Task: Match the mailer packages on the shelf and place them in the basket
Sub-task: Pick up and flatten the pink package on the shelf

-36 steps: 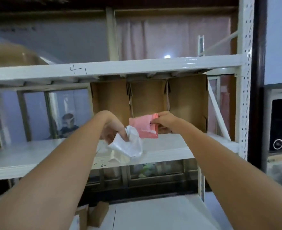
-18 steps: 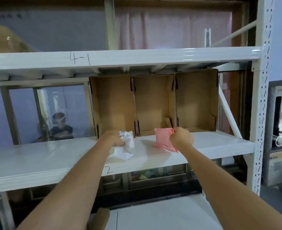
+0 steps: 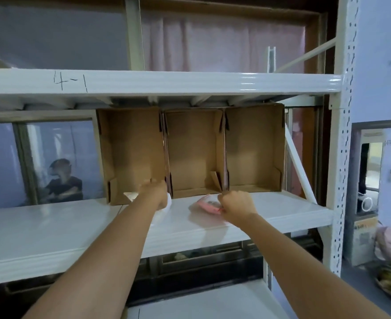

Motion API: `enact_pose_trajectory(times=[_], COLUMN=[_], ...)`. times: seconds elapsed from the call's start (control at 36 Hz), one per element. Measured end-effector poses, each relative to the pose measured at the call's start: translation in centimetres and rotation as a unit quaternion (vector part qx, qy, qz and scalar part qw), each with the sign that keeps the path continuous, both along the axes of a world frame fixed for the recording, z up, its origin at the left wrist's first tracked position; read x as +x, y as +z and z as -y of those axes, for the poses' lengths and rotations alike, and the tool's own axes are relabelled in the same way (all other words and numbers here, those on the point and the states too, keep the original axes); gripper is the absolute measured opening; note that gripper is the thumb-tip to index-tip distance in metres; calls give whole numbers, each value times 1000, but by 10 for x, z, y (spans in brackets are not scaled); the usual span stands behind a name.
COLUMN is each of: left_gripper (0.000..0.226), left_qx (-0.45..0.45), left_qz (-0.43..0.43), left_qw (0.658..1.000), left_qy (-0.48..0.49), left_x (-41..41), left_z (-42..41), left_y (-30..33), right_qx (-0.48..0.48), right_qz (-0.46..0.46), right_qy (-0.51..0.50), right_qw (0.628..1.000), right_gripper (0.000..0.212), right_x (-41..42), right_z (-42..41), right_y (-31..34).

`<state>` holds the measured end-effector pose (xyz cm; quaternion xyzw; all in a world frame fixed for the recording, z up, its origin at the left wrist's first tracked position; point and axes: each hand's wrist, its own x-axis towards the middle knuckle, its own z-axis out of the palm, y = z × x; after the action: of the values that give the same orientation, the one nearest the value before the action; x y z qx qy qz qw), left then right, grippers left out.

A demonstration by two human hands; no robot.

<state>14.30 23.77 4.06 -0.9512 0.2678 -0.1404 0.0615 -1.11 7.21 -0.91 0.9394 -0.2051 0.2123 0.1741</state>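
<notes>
A pink mailer [image 3: 207,204] lies on the white middle shelf [image 3: 51,226], in front of the middle cardboard box [image 3: 193,153]. My right hand [image 3: 237,204] grips its right end with curled fingers. A white mailer [image 3: 132,195] lies at the mouth of the left cardboard box [image 3: 131,153], mostly hidden under my left hand [image 3: 155,192], which is closed around it. Only its left tip and a white strip by my wrist show. A third open cardboard box [image 3: 254,148] stands to the right with nothing visible inside.
The top shelf beam [image 3: 166,82] is marked "4-1" and hangs just above the boxes. The rack's perforated upright [image 3: 343,157] stands at the right, with a diagonal brace [image 3: 299,166] behind it. A person [image 3: 62,183] sits behind glass at the left. Bags and a carton [image 3: 364,238] sit on the floor at the right.
Both hands moved forward and down, from holding the mailers up in the air to setting them on the shelf by the boxes. The pink mailer now lies flat.
</notes>
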Motion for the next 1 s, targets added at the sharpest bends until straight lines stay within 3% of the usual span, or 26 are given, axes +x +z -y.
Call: enact_pose_trajectory(times=[0.11, 0.25, 0.33, 0.42, 0.5, 0.56, 0.69, 0.75, 0.83, 0.89, 1.0], left_gripper=[61, 43, 34, 37, 44, 44, 26, 25, 32, 21, 18], left_qx=[-42, 4, -3, -11, -11, -20, -100, -161, -278, -262, -276], left_qz=[-25, -55, 0, 34, 48, 50, 50, -7, -211, -310, -366], left_qw=[999, 998, 999, 998, 996, 995, 993, 987, 934, 912, 889], left_qy=[5, 18, 34, 60, 75, 79, 34, -14, -69, -61, -14], left_x=[-21, -33, -31, -30, -28, -25, -29, -36, -44, -47, -37], left_z=[22, 30, 29, 28, 25, 25, 35, 45, 66, 76, 85], left_y=[17, 2, -5, -16, -17, -12, 13, 19, 14, -1, -45], right_qx=[34, 79, 169, 310, 358, 372, 464, 494, 553, 583, 590], right_qz=[-10, -51, -55, -6, 44, 11, -45, -52, -51, -61, -85], right_qy=[52, 101, 128, 166, 114, 63, 39, 41, 58, 74, 78], right_qw=[998, 990, 976, 936, 926, 926, 884, 867, 829, 807, 799], right_gripper=[28, 31, 40, 50, 42, 43, 43, 40, 37, 35, 42], right_x=[-1, 3, 6, 5, 5, 6, 10, 16, 24, 25, 26], right_z=[8, 22, 31, 41, 55, 66, 78, 79, 75, 70, 69], right_y=[1, -8, -8, -9, -10, -9, -2, -4, -3, 0, 0])
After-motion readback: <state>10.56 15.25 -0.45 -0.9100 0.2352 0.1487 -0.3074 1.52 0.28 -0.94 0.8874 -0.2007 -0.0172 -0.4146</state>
